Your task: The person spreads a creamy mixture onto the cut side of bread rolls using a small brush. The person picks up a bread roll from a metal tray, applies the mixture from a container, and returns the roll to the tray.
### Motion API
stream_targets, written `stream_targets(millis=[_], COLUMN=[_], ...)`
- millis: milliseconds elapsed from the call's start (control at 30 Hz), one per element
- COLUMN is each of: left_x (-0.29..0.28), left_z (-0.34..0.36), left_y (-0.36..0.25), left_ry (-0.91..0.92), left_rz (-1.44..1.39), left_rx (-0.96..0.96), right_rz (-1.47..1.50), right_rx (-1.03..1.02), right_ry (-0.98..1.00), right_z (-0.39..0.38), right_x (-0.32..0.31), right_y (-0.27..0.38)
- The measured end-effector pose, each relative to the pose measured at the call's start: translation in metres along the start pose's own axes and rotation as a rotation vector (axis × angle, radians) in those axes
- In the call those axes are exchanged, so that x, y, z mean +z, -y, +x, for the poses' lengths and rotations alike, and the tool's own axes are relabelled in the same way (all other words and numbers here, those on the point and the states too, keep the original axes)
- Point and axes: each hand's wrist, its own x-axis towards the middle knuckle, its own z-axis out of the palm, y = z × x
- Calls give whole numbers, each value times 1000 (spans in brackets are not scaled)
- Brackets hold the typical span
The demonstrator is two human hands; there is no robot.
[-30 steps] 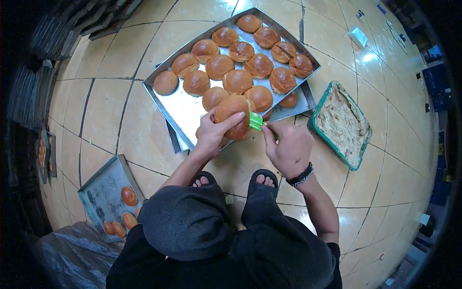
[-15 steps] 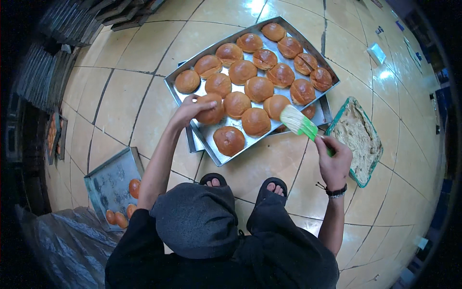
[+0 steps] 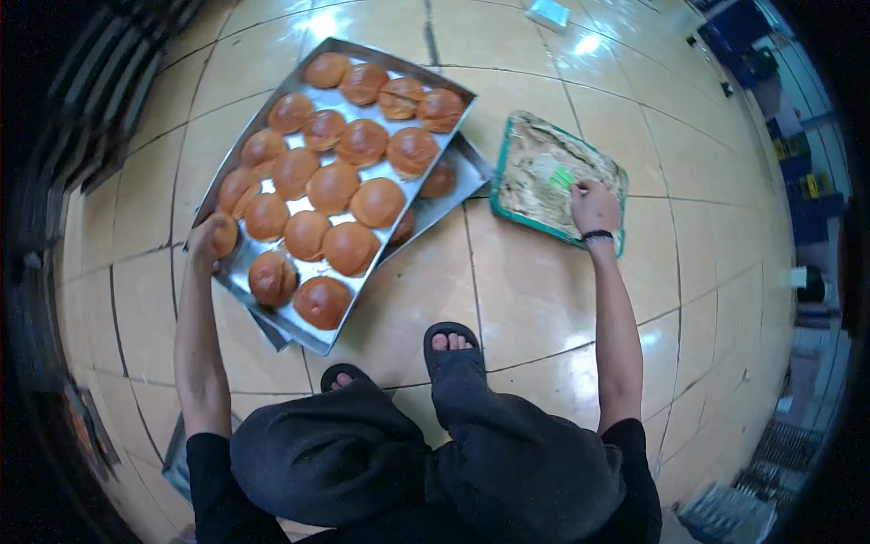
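Note:
My left hand [image 3: 207, 243] is closed round a glossy brown bun [image 3: 227, 235] at the left edge of a metal tray [image 3: 311, 336]. Rows of round buns [image 3: 333, 188] fill much of that tray, and a few show cuts across the top. At the right, my right hand [image 3: 596, 208] grips a brush [image 3: 562, 178] with a green handle. Its bristles are down in the pale cream [image 3: 536, 161] inside a green-rimmed tub [image 3: 536, 224], so they cannot be made out.
A second metal tray [image 3: 468, 174] lies askew beneath the first, with buns partly showing. My sandalled feet [image 3: 450, 348] stand on the tiled floor just below the trays. Dark stacked racks [image 3: 109, 68] are at the far left, and another tray [image 3: 177, 458] sits by my left elbow.
My right hand has carried the brush from above the buns over into the tub. The bun in my left hand is now at the tray's left edge. The view has turned rightward.

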Motion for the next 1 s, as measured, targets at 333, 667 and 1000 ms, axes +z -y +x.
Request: stream_targets(millis=[333,667,1000], left_x=[20,31,107], left_z=[-57,-192,-198], left_y=[-26,-45,-11], left_ry=[-300,37,222], left_rz=[-57,-1293,-736], left_rx=[309,40,25], right_rz=[-282,425,1069], right_rx=[-12,381,-55], right_ry=[210,139,126], right_z=[40,53,28], right_x=[65,112,79], right_y=[23,28,29])
